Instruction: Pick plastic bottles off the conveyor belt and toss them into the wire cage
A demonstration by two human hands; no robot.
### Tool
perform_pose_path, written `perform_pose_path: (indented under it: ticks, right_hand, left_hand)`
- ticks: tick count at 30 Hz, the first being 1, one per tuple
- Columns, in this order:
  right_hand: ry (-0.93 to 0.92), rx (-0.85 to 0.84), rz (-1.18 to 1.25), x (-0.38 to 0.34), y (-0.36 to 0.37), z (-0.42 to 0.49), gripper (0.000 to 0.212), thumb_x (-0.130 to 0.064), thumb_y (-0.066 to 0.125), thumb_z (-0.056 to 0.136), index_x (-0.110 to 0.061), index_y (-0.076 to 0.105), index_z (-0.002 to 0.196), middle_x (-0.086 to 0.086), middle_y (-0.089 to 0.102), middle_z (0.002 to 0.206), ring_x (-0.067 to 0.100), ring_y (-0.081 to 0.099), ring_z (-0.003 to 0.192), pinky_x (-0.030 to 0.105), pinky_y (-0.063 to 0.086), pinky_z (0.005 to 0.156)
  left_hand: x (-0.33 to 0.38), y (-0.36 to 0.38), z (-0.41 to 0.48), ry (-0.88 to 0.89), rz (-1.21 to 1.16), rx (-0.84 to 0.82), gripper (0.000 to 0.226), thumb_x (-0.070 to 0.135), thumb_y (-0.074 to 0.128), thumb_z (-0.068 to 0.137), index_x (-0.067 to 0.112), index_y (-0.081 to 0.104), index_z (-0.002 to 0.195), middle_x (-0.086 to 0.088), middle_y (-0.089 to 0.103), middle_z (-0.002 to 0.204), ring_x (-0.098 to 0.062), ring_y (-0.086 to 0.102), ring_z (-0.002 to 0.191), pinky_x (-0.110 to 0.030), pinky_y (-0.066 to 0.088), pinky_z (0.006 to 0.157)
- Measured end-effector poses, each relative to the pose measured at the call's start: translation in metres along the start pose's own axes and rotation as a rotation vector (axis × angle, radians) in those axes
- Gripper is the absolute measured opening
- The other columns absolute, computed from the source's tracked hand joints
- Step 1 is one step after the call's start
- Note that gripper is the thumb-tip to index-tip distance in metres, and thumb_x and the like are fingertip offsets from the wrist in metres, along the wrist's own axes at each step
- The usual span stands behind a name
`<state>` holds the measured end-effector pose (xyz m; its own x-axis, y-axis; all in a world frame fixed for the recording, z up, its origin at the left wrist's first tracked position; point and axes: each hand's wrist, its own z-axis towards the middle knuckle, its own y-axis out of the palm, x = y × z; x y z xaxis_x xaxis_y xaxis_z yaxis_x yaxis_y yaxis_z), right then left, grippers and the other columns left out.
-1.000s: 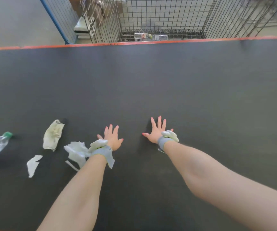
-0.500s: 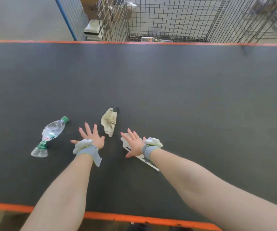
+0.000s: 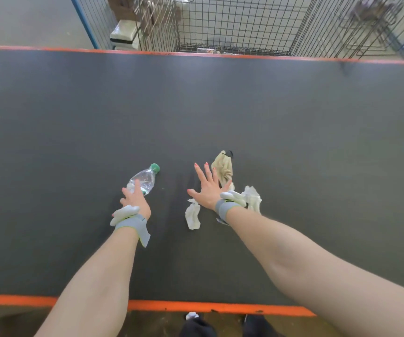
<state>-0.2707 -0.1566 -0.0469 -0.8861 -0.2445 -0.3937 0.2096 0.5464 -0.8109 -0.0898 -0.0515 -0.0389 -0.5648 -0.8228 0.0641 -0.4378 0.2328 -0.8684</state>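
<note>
A clear plastic bottle (image 3: 145, 178) with a green cap lies on the dark conveyor belt (image 3: 220, 105), cap pointing away from me. My left hand (image 3: 135, 200) covers the bottle's lower end, its fingers curling over it. My right hand (image 3: 207, 188) hovers flat to the right of the bottle with fingers spread and holds nothing. The wire cage (image 3: 235, 23) stands beyond the belt's far orange edge, with some bottles (image 3: 206, 50) just visible on its floor.
A beige face mask (image 3: 224, 166) lies just right of my right hand. Crumpled white paper scraps (image 3: 193, 215) (image 3: 253, 199) lie around my right wrist. More wire racks (image 3: 371, 23) stand at the far right. The near orange belt edge (image 3: 196, 306) runs in front of me.
The bottle, mask and paper scraps have travelled right along the belt. My left hand has come onto the bottle's lower end. My right hand stays spread above the belt.
</note>
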Motion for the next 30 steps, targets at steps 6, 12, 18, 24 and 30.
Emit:
perform_pose_path:
  ticks: [6, 12, 18, 24, 30]
  right_hand:
    - [0.076, 0.04, -0.067, 0.015, -0.006, 0.006, 0.077, -0.061, 0.037, 0.092, -0.041, -0.007, 0.152, -0.007, -0.016, 0.161, 0.019, -0.019, 0.148, 0.063, -0.018, 0.108]
    - [0.041, 0.11, 0.02, 0.009, -0.05, 0.04, 0.072, -0.056, 0.037, 0.095, -0.04, -0.002, 0.153, -0.006, -0.017, 0.161, 0.018, -0.017, 0.149, 0.057, -0.016, 0.112]
    - [0.084, 0.128, 0.098, 0.014, -0.113, 0.095, 0.067, -0.057, 0.031, 0.098, -0.039, -0.004, 0.153, -0.004, -0.017, 0.161, 0.019, -0.013, 0.149, 0.055, -0.014, 0.114]
    - [0.142, 0.371, 0.354, -0.008, -0.228, 0.212, 0.063, -0.049, 0.03, 0.102, -0.035, -0.001, 0.154, -0.001, -0.012, 0.162, 0.022, -0.003, 0.15, 0.053, -0.002, 0.118]
    - [0.068, 0.437, 0.444, -0.027, -0.294, 0.298, 0.065, -0.04, 0.038, 0.102, -0.027, 0.002, 0.155, 0.004, -0.003, 0.163, 0.024, 0.011, 0.149, 0.048, 0.014, 0.118]
  left_hand:
    - [0.032, -0.014, 0.009, 0.227, -0.019, 0.038, 0.075, -0.005, 0.05, 0.082, 0.032, 0.026, 0.143, -0.014, 0.046, 0.117, -0.037, 0.055, 0.097, -0.042, 0.043, 0.077]
    - [0.104, -0.056, 0.03, 0.113, -0.655, -0.05, 0.046, 0.007, 0.045, 0.092, 0.012, 0.044, 0.138, -0.019, 0.055, 0.129, -0.037, 0.051, 0.119, -0.037, 0.043, 0.097]
    - [0.18, -0.092, 0.064, -0.091, -1.105, -0.34, 0.04, 0.001, 0.049, 0.094, -0.002, 0.043, 0.133, -0.019, 0.055, 0.128, -0.039, 0.058, 0.115, -0.053, 0.053, 0.087]
    - [0.334, -0.214, 0.133, 0.205, -1.498, -0.549, 0.054, 0.032, 0.033, 0.105, 0.001, 0.023, 0.148, -0.022, 0.039, 0.147, -0.036, 0.045, 0.132, -0.05, 0.039, 0.107]
    - [0.39, -0.249, 0.186, 0.334, -1.614, -0.53, 0.073, 0.031, 0.039, 0.103, 0.026, -0.016, 0.152, -0.011, -0.001, 0.161, -0.033, 0.014, 0.147, -0.045, 0.028, 0.116]
